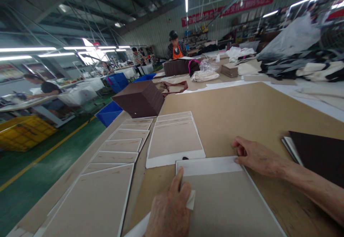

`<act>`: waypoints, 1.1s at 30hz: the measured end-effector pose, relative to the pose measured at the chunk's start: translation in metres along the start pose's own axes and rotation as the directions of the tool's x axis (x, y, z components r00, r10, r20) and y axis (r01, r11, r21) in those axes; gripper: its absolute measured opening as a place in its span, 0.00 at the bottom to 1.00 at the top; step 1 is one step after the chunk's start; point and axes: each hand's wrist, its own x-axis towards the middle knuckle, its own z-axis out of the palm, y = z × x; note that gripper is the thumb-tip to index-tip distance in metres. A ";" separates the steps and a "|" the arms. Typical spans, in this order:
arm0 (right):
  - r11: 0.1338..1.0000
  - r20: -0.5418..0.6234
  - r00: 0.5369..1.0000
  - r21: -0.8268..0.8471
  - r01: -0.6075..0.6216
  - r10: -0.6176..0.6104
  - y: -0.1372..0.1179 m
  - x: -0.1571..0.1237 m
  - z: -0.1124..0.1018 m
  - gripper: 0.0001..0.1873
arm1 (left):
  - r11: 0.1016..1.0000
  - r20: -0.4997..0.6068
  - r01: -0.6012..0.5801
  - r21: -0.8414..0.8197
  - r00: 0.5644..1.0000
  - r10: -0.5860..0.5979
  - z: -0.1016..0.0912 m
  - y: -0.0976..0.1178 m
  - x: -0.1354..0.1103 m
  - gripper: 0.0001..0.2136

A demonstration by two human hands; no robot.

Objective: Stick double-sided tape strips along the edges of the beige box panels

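the person is leaning over a kraft-covered table (242,115) and working on a grey board panel (228,201) that is lying flat directly in front of them, at 6 o'clock in the view. the left hand (168,210) is resting spread on the panel's near left part, fingers extended and pointing toward 12 o'clock, with a small white scrap (191,199) peeking out from under it; it is pressing rather than gripping. the right hand (255,156) is coming in from 3 o'clock, also unclenched, its fingertips (238,151) pushing down on the white flap (209,166) that is running along the panel's far edge. the two hands are sitting well apart, one at each end of that flap. judging by the look of it, the far edge is already being smoothed down, while the near edge is falling outside the view and cannot be judged. a stack of panels (174,140) with the same white edging is lying just beyond at 12 o'clock, and a row of panels (120,145) is overlapping along the table's edge from 8 to 11 o'clock, so a good number seem to be done. dark brown sheets (317,154) are waiting at 3 o'clock, and a brown stack (139,99) is sitting at 11 o'clock. farther off, a person in an orange apron (176,48) is working at 12 o'clock.
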 end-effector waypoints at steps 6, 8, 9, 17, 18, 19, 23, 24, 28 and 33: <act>0.952 -0.025 0.956 -0.099 0.290 -0.293 -0.043 -0.034 0.018 0.31 | 0.999 -0.070 -0.027 0.017 0.997 0.028 0.005 -0.001 -0.001 0.21; 0.904 0.113 0.905 -0.081 0.419 -0.410 -0.058 -0.047 0.033 0.41 | 1.000 -0.087 -0.022 0.023 0.996 0.023 0.007 -0.001 0.000 0.21; 0.889 0.157 0.885 -0.073 0.453 -0.438 -0.061 -0.053 0.041 0.44 | 1.000 -0.092 -0.018 0.026 0.996 0.020 0.008 -0.001 0.000 0.21; 0.935 -0.023 0.964 -0.252 0.252 -0.266 0.000 -0.074 0.053 0.48 | 0.997 -0.207 -0.056 -0.055 0.977 0.043 0.019 -0.014 0.001 0.18; 0.943 -0.031 0.980 -0.279 0.181 -0.198 0.005 -0.077 0.049 0.49 | 0.995 -0.232 -0.069 -0.072 0.971 0.051 0.021 -0.015 0.001 0.17; 0.948 -0.040 0.990 -0.298 0.115 -0.132 0.007 -0.083 0.045 0.49 | 0.993 -0.253 -0.082 -0.085 0.966 0.058 0.023 -0.017 0.002 0.17; 0.933 -0.042 0.977 -0.310 0.186 -0.209 -0.009 -0.114 0.044 0.45 | 0.989 -0.305 -0.111 -0.094 0.949 0.078 0.026 -0.018 0.001 0.15; 0.900 -0.040 0.945 -0.320 0.295 -0.324 -0.017 -0.121 0.049 0.45 | 0.989 -0.316 -0.115 -0.096 0.945 0.079 0.026 -0.018 0.000 0.15; 0.681 -0.147 0.705 -0.451 0.577 -0.694 -0.040 -0.135 0.078 0.53 | 0.987 -0.376 -0.101 -0.127 0.925 0.046 0.027 -0.017 -0.006 0.15; 0.589 -0.268 0.561 -0.606 0.534 -0.784 -0.041 -0.126 0.102 0.64 | 0.985 -0.349 -0.108 -0.138 0.936 0.053 0.025 -0.015 -0.007 0.27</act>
